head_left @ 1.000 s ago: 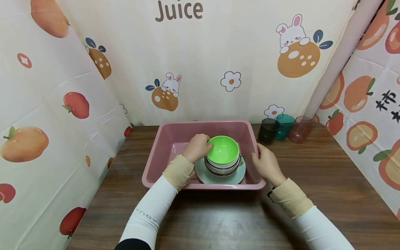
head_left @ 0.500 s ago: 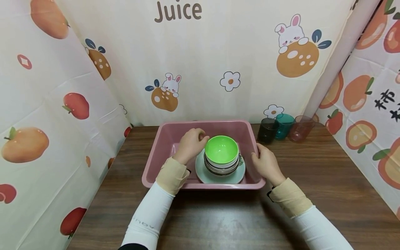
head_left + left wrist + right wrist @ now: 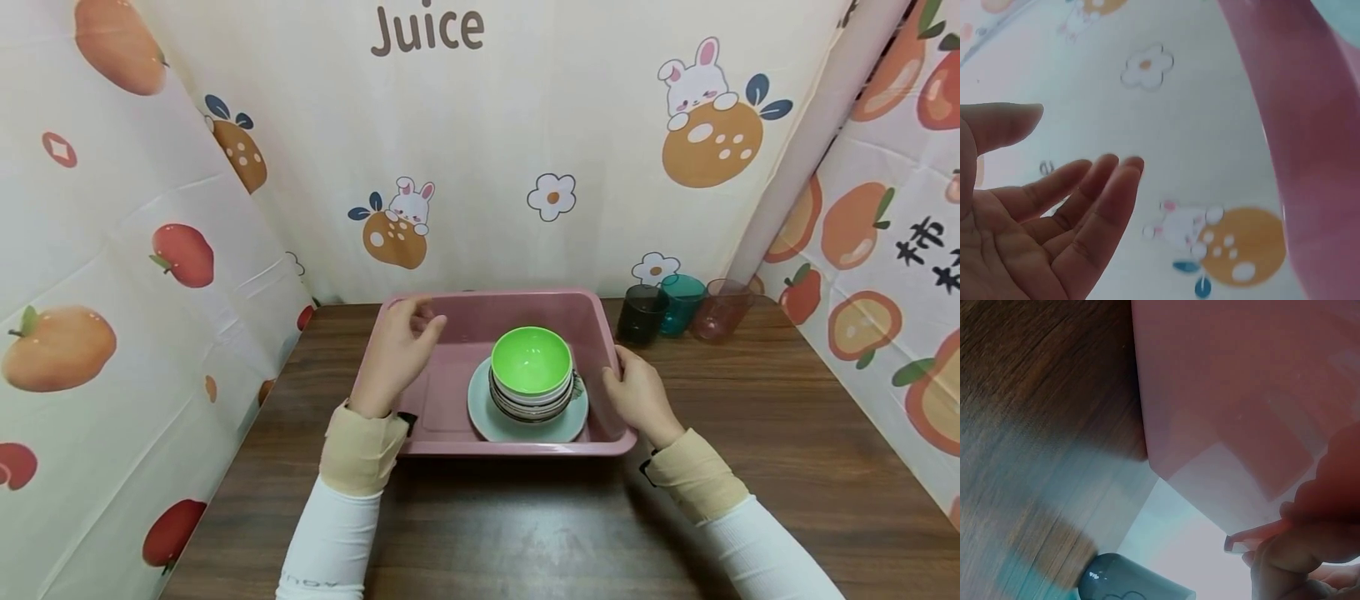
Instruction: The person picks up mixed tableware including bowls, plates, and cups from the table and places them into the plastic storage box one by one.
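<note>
A pink plastic basin [image 3: 450,400] stands on the table. Toward its right side a pale green plate [image 3: 486,419] lies on its floor, bearing stacked bowls [image 3: 528,410] topped by a bright green bowl [image 3: 532,358]. My left hand [image 3: 396,354] hovers over the basin's left side, fingers loosely bent and apart from the thumb; the left wrist view shows nothing in this hand [image 3: 1054,231]. At the opposite side my right hand [image 3: 643,396] grips the basin's right rim. Seen from the right wrist, its fingers [image 3: 1291,550] curl at the rim above the basin's outer wall [image 3: 1229,394].
Three see-through cups stand behind the basin's right end: a black cup [image 3: 642,315], a teal cup [image 3: 681,305] and a pinkish cup [image 3: 722,310]. Printed curtains [image 3: 480,125] enclose the wooden table [image 3: 510,525] at the back and both sides.
My left hand has let go of the green bowl's rim and moved left, over the basin's left side. The bowls and plate stay put, and my right hand keeps its hold on the rim.
</note>
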